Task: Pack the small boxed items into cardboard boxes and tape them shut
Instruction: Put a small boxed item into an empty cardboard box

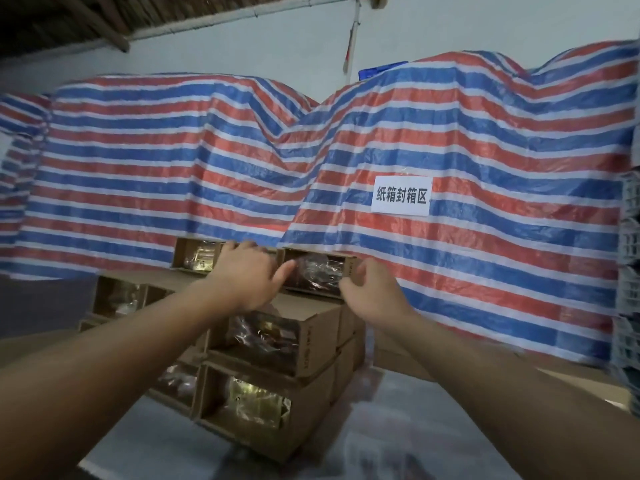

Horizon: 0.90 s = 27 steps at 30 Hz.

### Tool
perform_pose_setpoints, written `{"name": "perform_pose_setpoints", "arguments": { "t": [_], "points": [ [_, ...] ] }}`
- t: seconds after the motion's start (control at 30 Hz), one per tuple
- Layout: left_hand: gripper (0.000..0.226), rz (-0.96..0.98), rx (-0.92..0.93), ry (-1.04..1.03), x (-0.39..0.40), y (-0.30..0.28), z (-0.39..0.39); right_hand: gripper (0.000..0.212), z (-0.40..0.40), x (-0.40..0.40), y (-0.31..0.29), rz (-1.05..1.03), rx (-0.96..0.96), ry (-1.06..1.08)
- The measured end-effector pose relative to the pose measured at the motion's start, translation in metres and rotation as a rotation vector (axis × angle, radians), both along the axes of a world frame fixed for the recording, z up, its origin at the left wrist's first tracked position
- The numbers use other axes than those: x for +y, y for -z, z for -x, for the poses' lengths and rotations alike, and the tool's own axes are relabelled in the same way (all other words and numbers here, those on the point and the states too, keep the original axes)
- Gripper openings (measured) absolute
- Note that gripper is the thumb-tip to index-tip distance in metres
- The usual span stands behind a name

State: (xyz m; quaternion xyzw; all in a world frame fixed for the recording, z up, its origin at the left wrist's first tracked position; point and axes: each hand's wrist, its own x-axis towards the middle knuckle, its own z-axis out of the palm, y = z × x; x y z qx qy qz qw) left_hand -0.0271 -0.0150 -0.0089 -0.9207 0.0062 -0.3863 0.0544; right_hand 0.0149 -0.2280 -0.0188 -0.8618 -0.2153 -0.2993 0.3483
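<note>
Several small brown window boxes with bagged gold-coloured parts inside are stacked in front of me. The top box sits at the back of the stack against the tarp. My left hand holds its left end, thumb at the box's front. My right hand pinches its right end with curled fingers. Below it lie a middle box and a lower box. Another top-row box is partly hidden behind my left hand.
A red, white and blue striped tarp covers a tall pile right behind the stack, with a white paper sign on it. The stack stands on a pale plastic-covered surface. White crates rise at the right edge.
</note>
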Motion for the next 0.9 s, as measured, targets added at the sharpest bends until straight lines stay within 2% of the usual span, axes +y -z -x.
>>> {"name": "perform_pose_setpoints", "arguments": {
  "t": [0.07,0.13,0.23,0.4,0.53,0.6,0.73,0.8,0.9],
  "points": [
    [0.046,-0.005,0.017,-0.054,0.011,-0.011,-0.023,0.033,-0.023,0.002,-0.017,-0.014,0.015,0.021],
    [0.044,-0.017,0.015,-0.087,0.018,-0.022,-0.051,0.061,-0.047,0.004,-0.031,0.001,0.031,0.057],
    [0.049,-0.049,-0.002,-0.110,0.022,-0.038,-0.089,0.076,-0.081,0.012,-0.047,0.028,0.074,0.091],
    [0.058,-0.109,0.021,-0.116,0.022,-0.053,-0.143,0.079,-0.125,0.027,-0.054,0.128,0.062,0.142],
    [0.053,-0.134,0.088,-0.111,0.021,-0.051,-0.178,0.080,-0.151,0.033,-0.045,0.118,0.071,0.153],
    [0.053,-0.134,0.116,-0.121,0.022,-0.049,-0.191,0.072,-0.159,0.036,-0.039,0.135,0.052,0.168],
    [0.044,-0.112,0.127,-0.154,0.025,-0.039,-0.211,0.034,-0.162,0.039,-0.033,0.102,-0.053,0.146],
    [0.036,-0.104,0.093,-0.145,0.025,-0.037,-0.215,0.032,-0.161,0.039,-0.033,0.080,-0.052,0.123],
    [0.024,-0.104,0.022,-0.116,0.023,-0.040,-0.214,0.041,-0.159,0.033,-0.036,0.044,-0.035,0.112]
  ]
}}
